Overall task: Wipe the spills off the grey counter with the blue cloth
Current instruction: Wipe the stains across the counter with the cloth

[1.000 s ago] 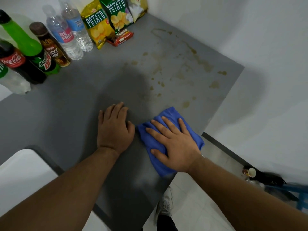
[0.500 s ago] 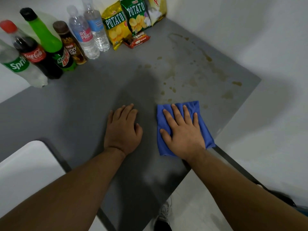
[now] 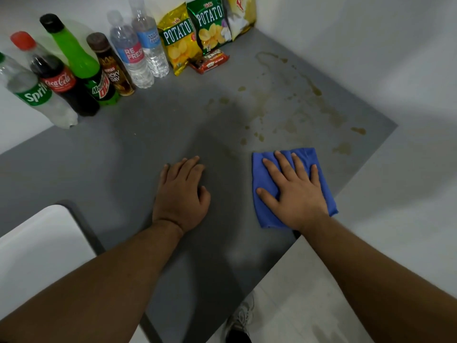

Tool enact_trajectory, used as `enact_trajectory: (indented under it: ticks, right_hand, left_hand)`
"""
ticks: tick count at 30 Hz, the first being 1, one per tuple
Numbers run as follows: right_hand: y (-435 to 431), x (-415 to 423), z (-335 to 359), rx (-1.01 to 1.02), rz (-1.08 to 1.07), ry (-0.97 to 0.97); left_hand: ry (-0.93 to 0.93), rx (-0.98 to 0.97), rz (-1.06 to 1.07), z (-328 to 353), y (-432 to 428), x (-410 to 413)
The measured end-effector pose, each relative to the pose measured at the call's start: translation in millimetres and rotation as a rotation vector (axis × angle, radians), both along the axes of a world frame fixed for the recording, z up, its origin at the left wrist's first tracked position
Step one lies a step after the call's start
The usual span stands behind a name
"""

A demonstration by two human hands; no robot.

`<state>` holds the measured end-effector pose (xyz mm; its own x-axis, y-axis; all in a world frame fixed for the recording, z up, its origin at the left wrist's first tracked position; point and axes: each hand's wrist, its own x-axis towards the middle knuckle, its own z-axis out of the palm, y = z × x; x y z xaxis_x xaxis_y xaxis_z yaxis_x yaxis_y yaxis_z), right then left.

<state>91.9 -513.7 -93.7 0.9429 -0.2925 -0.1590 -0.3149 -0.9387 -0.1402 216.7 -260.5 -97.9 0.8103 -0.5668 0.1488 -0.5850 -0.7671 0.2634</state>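
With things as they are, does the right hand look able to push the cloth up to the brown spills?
Probably yes. The right hand lies flat on the blue cloth, and only bare grey counter separates it from the brown spills.

Folded blue cloth (image 3: 263, 179) flat on grey counter (image 3: 153, 144) beside brownish spills (image 3: 289, 125).

The right hand (image 3: 295, 194) hides the blue cloth's (image 3: 263, 179) middle; the Sprite bottle (image 3: 34, 95) runs off the left edge.
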Motion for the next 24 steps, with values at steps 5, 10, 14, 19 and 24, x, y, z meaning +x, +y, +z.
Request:
enact_trajectory:
  ticks: [5,10,14,19,24]
  right_hand:
    - [15.1,14.0,2.7,0.000,0.012,0.000]
    - [3.5,-23.8,3.3,0.037,0.205,-0.022]
    - [-17.9,-28.3,2.9,0.058,0.174,-0.049]
    - [-21.0,-7.8,-2.8,0.009,0.048,-0.033]
    - [-17.7,-7.5,-1.3,0.016,0.036,-0.030]
  left_hand:
    - [0.008,-0.001,-0.005,2.7,0.2,0.0]
    - [0.012,-0.003,-0.006,1.8,0.4,1.7]
    - [0.013,0.004,-0.011,1.4,-0.8,1.4]
    - [0.000,0.008,-0.020,0.8,-1.5,1.7]
    - [-0.044,0.032,-0.026,-1.8,-2.1,1.0]
